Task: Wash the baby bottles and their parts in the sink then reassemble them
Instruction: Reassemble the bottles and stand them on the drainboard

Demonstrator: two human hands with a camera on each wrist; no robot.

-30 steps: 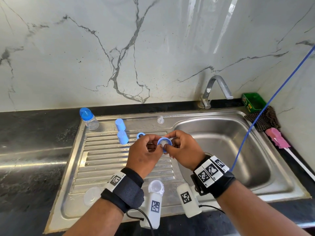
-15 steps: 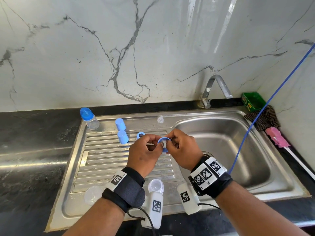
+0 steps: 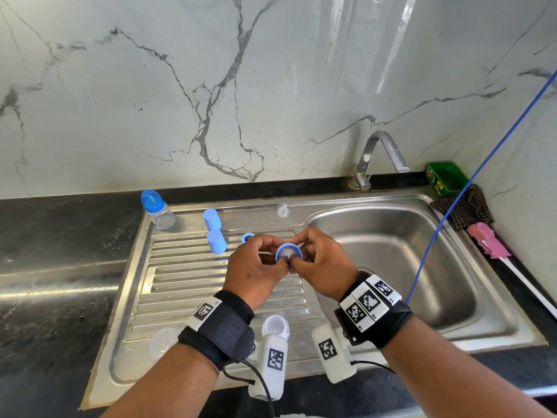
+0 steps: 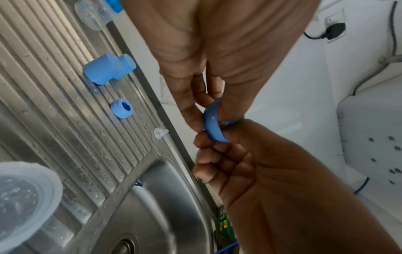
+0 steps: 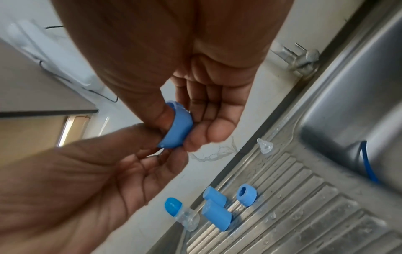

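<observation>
Reassembly step: my left hand (image 3: pixel 256 263) and right hand (image 3: pixel 319 260) pinch the blue ring (image 3: pixel 286 251); next, seat its teat squarely.

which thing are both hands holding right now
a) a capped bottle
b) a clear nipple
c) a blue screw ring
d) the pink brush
c: the left hand and the right hand both pinch the blue screw ring above the drainboard, while a clear nipple, the capped bottle and the pink brush lie untouched.
</observation>
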